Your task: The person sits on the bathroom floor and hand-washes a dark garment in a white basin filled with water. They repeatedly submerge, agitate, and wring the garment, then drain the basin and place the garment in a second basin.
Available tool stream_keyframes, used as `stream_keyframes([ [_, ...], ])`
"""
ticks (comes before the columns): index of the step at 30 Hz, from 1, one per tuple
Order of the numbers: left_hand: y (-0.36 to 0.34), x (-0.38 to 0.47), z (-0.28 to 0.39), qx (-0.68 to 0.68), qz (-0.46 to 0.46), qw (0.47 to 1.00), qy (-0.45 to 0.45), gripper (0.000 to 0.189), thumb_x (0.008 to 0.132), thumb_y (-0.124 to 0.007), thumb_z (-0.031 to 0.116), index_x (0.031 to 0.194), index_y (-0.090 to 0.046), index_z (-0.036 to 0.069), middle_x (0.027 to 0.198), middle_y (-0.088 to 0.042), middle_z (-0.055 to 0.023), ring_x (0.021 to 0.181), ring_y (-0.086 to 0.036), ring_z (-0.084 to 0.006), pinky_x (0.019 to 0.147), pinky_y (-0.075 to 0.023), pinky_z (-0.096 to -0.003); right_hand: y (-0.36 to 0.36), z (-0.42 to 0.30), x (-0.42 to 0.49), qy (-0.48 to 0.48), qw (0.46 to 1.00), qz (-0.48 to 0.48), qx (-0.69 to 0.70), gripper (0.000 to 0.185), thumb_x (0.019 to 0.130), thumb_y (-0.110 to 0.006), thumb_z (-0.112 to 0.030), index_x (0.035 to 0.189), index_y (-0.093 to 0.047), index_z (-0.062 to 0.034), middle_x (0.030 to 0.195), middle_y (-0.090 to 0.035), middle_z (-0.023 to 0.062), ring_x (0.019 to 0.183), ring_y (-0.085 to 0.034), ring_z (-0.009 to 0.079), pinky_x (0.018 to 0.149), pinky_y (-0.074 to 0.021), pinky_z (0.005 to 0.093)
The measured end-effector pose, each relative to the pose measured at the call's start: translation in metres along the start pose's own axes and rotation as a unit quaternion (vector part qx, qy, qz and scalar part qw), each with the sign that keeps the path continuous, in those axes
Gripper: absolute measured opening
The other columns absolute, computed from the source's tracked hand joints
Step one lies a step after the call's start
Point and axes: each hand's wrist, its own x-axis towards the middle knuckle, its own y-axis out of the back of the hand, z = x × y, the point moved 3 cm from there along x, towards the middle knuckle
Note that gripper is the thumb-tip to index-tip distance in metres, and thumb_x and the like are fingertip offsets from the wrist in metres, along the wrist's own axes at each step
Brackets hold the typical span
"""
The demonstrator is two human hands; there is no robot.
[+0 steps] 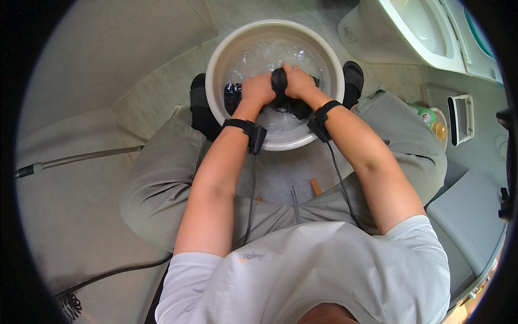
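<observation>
A round pale plastic basin (214,52) stands on the floor between my feet, holding sudsy water (271,52). Wet black cloth (279,83) is bunched up between my two fists, over the middle of the basin. My left hand (259,89) grips it from one side, and my right hand (298,81) from the other. More of the dark fabric (232,97) lies in the water, to the left and below the hands. How much is under the surface is hidden. Each wrist wears a black strap with a small cabled box.
A white toilet (384,36) stands at the upper right. Beside my right knee are a green bottle with a yellow cap (433,121) and a wall-mounted holder (461,120). A metal shower hose (89,157) crosses at left. Black slippers (353,79) flank the basin.
</observation>
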Motion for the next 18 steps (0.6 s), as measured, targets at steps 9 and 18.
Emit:
stream_keyframes([
  [9,-0.009,0.005,0.009,-0.054,-0.037,0.998,0.011,0.048,0.082,-0.068,0.018,0.129,-0.057,0.012,0.120,-0.066,-0.0181,0.111,-0.064,-0.0409,0.093,-0.0527,-0.0499,-0.020,0.010,0.018,0.045,0.994,0.052,0.091,0.045,0.073,-0.070,-0.011,0.117,-0.061,-0.0044,0.106,-0.069,0.0251,0.101,-0.065,0.0442,0.087,-0.0531,0.0481],
  [18,-0.009,0.013,-0.005,-0.050,-0.101,0.994,0.005,0.045,0.085,-0.067,0.021,0.130,-0.061,0.014,0.124,-0.067,-0.0182,0.111,-0.065,-0.0397,0.092,-0.0538,-0.0486,-0.010,0.000,0.020,0.010,0.997,0.074,0.035,0.038,0.076,-0.068,-0.012,0.114,-0.068,-0.0078,0.107,-0.070,0.0234,0.101,-0.066,0.0428,0.087,-0.0539,0.0487],
])
